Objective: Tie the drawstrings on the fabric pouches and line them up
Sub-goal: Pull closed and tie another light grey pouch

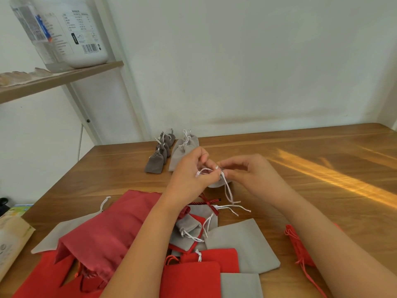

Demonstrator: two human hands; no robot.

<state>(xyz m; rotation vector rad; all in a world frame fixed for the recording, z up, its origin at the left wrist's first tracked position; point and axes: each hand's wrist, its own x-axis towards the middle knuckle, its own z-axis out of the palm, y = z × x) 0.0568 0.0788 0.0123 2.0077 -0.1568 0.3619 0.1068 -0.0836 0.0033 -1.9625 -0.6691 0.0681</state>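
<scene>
Both hands, left (189,171) and right (247,171), pinch the white drawstring (228,191) of a small grey pouch (216,183), apparently held just above the bench (300,173).

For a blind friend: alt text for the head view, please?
A person's left hand and right hand pinch the white drawstring of a grey pouch above a wooden table. Tied grey pouches sit lined up behind; red and grey pouches lie heaped nearer.

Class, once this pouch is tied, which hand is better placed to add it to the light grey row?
Left, probably. The light grey row lies just beyond the left hand; the right hand sits farther off. Both pinch the cord.
</scene>
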